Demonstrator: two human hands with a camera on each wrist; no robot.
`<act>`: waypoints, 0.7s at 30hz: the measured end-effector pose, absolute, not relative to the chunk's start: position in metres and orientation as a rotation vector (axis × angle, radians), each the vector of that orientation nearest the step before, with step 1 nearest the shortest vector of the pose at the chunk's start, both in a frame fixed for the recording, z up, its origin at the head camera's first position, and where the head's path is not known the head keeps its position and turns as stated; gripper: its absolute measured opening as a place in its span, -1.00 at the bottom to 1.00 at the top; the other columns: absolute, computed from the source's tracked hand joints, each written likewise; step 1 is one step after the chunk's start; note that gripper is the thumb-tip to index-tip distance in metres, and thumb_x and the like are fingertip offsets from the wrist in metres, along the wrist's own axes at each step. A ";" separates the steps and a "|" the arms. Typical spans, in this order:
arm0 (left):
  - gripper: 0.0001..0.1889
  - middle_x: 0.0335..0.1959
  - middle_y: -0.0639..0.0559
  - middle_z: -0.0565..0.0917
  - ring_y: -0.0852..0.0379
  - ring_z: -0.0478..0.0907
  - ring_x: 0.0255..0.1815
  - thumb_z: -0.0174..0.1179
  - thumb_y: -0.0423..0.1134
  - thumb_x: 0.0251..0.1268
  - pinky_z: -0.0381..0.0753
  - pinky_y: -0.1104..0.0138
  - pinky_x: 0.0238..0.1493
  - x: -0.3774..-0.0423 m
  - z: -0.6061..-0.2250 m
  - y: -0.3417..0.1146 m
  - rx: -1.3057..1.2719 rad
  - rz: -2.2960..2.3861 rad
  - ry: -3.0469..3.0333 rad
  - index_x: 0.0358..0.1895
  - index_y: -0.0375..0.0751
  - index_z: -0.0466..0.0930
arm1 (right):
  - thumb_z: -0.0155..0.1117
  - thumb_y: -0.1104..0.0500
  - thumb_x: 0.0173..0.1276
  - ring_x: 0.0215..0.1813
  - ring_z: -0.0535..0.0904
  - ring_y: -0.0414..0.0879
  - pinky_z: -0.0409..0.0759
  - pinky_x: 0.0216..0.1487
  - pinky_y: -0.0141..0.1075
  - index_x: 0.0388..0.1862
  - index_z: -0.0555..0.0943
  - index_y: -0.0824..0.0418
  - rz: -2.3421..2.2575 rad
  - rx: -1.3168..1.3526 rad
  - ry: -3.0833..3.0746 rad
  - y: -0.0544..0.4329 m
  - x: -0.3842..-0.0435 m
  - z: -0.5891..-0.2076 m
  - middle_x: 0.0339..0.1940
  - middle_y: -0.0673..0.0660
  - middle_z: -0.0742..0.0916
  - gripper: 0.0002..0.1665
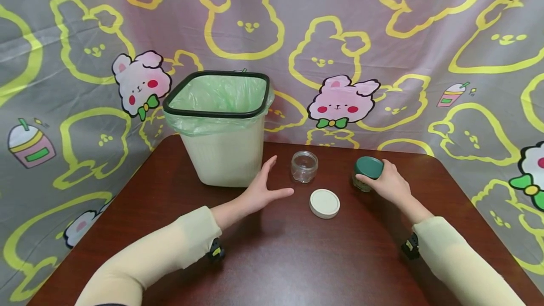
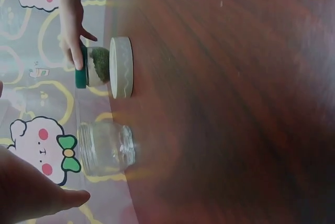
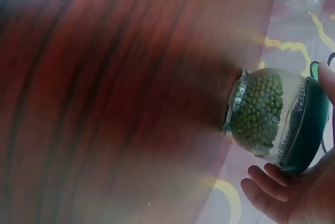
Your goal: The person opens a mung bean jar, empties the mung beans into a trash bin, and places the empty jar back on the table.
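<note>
My right hand (image 1: 392,183) grips the green lid of a clear jar (image 3: 259,111), thumb on one side and fingers on the other. Small green beans fill much of this jar, which stands upright at the right of the table. My left hand (image 1: 260,193) is spread, thumb and fingers apart, and holds nothing. Just beyond its fingertips stands an uncovered clear jar (image 1: 304,168), with nothing seen inside. A round cream lid (image 1: 325,203) lies flat between the two jars, nearer to me; the left wrist view shows its pale side wall.
A cream trash bin (image 1: 225,155) with a black rim and a green bag liner stands at the back left, close behind my left hand. The dark wooden table (image 1: 297,259) ends at a patterned cloth (image 1: 395,60) hanging behind it.
</note>
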State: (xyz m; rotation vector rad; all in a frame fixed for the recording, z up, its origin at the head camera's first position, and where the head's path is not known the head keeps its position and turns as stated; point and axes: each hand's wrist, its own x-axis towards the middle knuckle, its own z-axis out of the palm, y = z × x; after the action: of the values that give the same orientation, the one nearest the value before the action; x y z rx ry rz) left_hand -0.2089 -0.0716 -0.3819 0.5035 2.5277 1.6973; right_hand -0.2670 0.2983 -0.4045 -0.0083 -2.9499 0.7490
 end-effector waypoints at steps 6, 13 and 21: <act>-0.04 0.52 -0.12 0.07 -0.03 -0.05 0.52 0.38 -0.14 0.17 0.03 -0.10 0.40 -0.198 -0.386 -0.071 0.446 1.819 2.355 0.54 -0.10 -0.08 | 0.22 -0.49 0.13 0.07 0.43 0.36 0.47 -0.10 0.24 0.35 0.08 0.55 0.804 -0.074 -2.942 0.298 -0.268 -0.408 0.09 0.48 0.40 0.29; -0.05 0.52 -0.16 0.09 -0.05 -0.05 0.52 0.38 -0.12 0.17 0.03 -0.15 0.38 -0.191 -0.394 -0.072 0.467 1.867 2.304 0.53 -0.11 -0.05 | 0.25 -0.45 0.14 0.14 0.40 0.41 0.42 0.02 0.26 0.40 -0.02 0.52 0.951 -0.177 -2.889 0.294 -0.268 -0.411 0.18 0.54 0.39 0.32; -0.06 0.50 -0.18 0.12 -0.08 -0.02 0.52 0.40 -0.16 0.15 0.04 -0.17 0.37 -0.189 -0.396 -0.075 0.480 1.896 2.305 0.53 -0.14 0.00 | 0.28 -0.44 0.11 0.14 0.40 0.39 0.40 0.04 0.24 0.42 0.02 0.47 0.992 -0.254 -2.805 0.289 -0.268 -0.416 0.20 0.51 0.42 0.30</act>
State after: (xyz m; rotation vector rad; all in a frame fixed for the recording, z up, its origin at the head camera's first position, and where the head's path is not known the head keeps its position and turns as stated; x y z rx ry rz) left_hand -0.1886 -0.0752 -0.3964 0.4796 2.3052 1.8955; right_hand -0.2679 0.2887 -0.4157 -0.2538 -2.8053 0.9916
